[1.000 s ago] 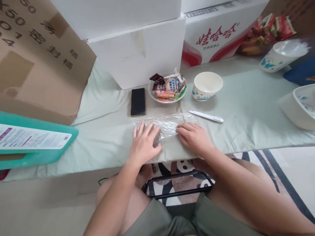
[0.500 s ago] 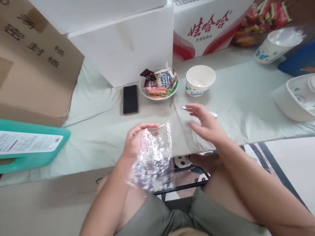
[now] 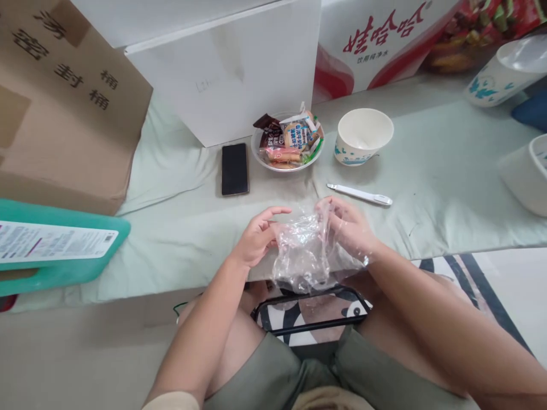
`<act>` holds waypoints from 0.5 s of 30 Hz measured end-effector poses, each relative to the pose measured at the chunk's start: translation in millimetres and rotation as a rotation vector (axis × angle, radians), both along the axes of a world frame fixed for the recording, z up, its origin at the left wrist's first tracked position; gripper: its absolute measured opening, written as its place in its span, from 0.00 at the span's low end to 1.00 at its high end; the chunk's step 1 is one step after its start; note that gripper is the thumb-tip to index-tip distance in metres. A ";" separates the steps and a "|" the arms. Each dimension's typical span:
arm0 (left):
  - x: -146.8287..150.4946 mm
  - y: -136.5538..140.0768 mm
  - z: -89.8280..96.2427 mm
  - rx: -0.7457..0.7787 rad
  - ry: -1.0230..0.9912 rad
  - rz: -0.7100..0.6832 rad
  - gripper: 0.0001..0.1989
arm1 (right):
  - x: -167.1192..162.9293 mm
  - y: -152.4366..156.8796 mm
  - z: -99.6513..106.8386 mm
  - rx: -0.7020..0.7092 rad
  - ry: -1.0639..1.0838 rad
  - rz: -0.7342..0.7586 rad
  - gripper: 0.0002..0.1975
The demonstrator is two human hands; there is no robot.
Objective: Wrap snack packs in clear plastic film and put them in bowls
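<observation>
A clear, crinkled plastic bag (image 3: pixel 301 256) hangs between my hands at the front edge of the cloth-covered table (image 3: pixel 188 239). My left hand (image 3: pixel 258 236) pinches its left side, with the index finger stretched out. On the other side my right hand (image 3: pixel 348 228) grips the bag's upper right part, and the film covers some of its fingers. Just beyond the right hand lies a white utility knife (image 3: pixel 361 195). Farther back are a bowl (image 3: pixel 260 156) of wrapped snacks (image 3: pixel 294 136) and a white paper bowl (image 3: pixel 361 136) with a blue print.
A black phone (image 3: pixel 235 169) lies left of the snack bowl. White boxes (image 3: pixel 256 74) and a printed carton (image 3: pixel 376 45) line the back. At left are a brown carton (image 3: pixel 72 119) and a green-handled object (image 3: pixel 98 228). More paper cups (image 3: pixel 491 85) stand at right.
My right hand has come left from over the knife and taken hold of the bag's right side. The bag has moved up and right, now stretched between both hands. The knife is uncovered.
</observation>
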State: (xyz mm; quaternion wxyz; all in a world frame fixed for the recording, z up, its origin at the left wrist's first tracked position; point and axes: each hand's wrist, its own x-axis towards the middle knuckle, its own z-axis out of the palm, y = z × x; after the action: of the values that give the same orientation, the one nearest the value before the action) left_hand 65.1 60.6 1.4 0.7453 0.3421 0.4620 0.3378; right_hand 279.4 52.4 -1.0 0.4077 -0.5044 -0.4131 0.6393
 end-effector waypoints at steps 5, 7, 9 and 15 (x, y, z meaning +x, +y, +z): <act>-2.0 2.1 -7.2 0.051 0.117 -0.008 0.21 | 3.4 -0.1 -3.8 0.048 0.002 0.120 0.17; -2.6 2.4 -6.8 0.049 0.143 -0.032 0.20 | 4.6 -0.5 -8.9 0.107 0.009 0.108 0.15; -3.0 2.1 -4.0 0.038 0.141 -0.048 0.19 | 5.2 -0.8 -13.5 0.150 0.041 0.095 0.13; -2.5 3.0 -0.8 0.051 0.014 0.023 0.08 | 1.9 -1.3 -10.6 0.096 0.201 -0.052 0.19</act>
State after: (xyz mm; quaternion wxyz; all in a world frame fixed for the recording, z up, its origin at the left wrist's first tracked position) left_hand 62.6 63.7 0.7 0.7289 0.3582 0.4625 0.3558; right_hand 281.3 51.1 -11.5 0.4873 -0.4279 -0.3872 0.6554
